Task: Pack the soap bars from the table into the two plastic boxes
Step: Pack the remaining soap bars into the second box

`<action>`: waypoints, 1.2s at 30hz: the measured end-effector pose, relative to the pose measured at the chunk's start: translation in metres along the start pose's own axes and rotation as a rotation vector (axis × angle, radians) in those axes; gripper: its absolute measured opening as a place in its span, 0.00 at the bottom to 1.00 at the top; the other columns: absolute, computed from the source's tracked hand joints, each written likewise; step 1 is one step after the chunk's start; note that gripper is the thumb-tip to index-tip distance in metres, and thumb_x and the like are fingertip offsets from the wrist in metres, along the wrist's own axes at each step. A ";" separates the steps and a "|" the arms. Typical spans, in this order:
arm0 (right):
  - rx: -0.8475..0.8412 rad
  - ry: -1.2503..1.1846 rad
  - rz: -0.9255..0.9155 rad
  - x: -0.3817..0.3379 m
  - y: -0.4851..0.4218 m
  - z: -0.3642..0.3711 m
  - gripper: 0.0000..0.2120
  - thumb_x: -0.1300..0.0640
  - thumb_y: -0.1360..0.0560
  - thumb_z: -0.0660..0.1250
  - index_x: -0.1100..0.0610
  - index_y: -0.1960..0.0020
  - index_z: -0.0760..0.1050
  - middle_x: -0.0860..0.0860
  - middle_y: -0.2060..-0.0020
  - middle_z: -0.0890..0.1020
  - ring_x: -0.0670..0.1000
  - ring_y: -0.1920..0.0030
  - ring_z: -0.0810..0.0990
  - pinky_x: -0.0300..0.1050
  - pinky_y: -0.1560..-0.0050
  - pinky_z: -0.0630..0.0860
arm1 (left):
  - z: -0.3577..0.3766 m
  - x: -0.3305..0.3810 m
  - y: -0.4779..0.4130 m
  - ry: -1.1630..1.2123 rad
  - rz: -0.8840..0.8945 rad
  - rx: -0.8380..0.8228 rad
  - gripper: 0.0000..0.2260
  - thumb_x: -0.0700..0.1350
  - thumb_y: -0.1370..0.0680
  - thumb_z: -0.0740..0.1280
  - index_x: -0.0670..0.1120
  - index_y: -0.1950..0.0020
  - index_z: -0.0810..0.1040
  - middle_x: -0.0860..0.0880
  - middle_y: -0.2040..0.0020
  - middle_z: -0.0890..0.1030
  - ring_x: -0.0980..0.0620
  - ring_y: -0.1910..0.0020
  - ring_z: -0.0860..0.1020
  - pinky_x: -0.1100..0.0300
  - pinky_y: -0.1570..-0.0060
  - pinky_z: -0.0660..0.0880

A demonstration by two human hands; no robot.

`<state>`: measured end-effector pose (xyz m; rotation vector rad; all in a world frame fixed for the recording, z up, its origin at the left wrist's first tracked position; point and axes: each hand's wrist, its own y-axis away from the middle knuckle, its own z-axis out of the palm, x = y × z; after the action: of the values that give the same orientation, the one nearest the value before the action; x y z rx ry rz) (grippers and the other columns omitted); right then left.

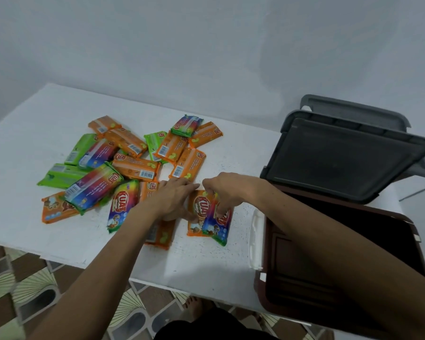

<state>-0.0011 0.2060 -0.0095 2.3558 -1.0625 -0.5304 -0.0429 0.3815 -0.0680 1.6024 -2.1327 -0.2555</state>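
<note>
While most of the soap bars point(133, 165) lie in a loose heap on the white table point(22, 148), their orange, green and rainbow wrappers overlapping, both hands reach to the heap's near right edge. The right hand point(222, 190) has its fingers curled over the top end of a rainbow bar point(217, 224) and grips it. That bar lies partly over an orange bar point(196, 217) just to its left. The left hand point(174, 200) lies flat with straight fingers, released, resting on another orange packet point(161, 235) (most of it is hidden under the palm and wrist), and its thumb touches the orange bar's left edge.

At the table's right end stands a brown box point(292, 278), open, its inside dark. Behind it a dark grey lid point(349, 155) tilts upward, with a lighter grey rim point(353, 111) showing past it; whether that rim belongs to a box or a second lid is unclear. Below the table edge are patterned floor tiles point(35, 290) and a bare foot point(194, 305).
</note>
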 end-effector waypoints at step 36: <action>0.524 -1.267 -0.218 0.087 0.165 0.005 0.41 0.70 0.27 0.71 0.48 0.23 0.55 0.56 0.39 0.80 0.55 0.43 0.82 0.50 0.47 0.81 | -0.071 0.074 0.042 1.293 0.181 0.628 0.23 0.37 0.25 0.70 0.51 0.32 0.70 0.47 0.48 0.82 0.48 0.51 0.84 0.52 0.54 0.82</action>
<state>-0.0449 0.0434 0.0699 2.4795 -1.5456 -2.2330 -0.0621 0.3333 0.0298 1.2060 -1.2736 1.2649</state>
